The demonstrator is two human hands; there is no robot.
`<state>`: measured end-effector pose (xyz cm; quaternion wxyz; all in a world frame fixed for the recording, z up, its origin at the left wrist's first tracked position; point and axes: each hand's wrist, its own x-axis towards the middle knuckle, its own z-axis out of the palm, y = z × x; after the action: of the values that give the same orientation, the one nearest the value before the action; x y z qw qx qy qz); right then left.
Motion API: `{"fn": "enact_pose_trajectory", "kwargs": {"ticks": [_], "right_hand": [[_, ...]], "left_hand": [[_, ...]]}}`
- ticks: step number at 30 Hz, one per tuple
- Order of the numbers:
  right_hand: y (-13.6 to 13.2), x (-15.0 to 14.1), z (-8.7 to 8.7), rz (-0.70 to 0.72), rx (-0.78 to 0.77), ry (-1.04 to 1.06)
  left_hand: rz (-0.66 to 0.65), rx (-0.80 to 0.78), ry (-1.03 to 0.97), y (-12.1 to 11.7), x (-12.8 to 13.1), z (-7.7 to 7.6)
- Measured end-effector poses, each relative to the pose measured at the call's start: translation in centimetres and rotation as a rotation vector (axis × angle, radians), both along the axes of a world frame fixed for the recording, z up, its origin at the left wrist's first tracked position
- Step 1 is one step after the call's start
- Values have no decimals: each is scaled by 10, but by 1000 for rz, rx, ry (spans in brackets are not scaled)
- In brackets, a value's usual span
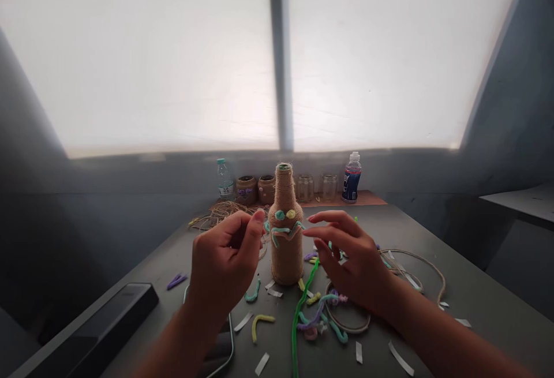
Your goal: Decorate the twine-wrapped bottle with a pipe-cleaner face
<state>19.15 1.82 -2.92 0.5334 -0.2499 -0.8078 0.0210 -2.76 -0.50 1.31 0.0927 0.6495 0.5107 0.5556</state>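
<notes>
Bottle, twine-wrapped, stands upright, dead centre, on grey surface! Teal dot and yellow dot on its front, teal strip just below. Left hand beside bottle: grip together, thumb against curled fingers, cannot tell whether anything sits inside. Right hand: grip apart, fingers spread, one fingertip close by bottle's other side. Green strip lies nearer, paper scraps scattered around.

Print on two bottles, no word legible
White letters mark the blue label of the white-capped bottle, too small to read; dark print on the teal-capped water bottle is equally unclear.
</notes>
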Motion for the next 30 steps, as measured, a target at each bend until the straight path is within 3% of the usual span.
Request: {"fn": "enact_pose_trajectory", "kwargs": {"ticks": [4,12,22,30], "right_hand": [[4,2,0,-28,-29,49],[-4,-8,-5,-75,-159,-333],[-4,-8,-6,-80,-202,-375],[-4,-9,-7,-68,-189,-367]], "left_hand": [[39,-50,37,1,-1,1],[18,-357,135,17,-10,-5],[-50,-317,383,17,-14,-6],[-55,-246,346,17,-11,-7]]}}
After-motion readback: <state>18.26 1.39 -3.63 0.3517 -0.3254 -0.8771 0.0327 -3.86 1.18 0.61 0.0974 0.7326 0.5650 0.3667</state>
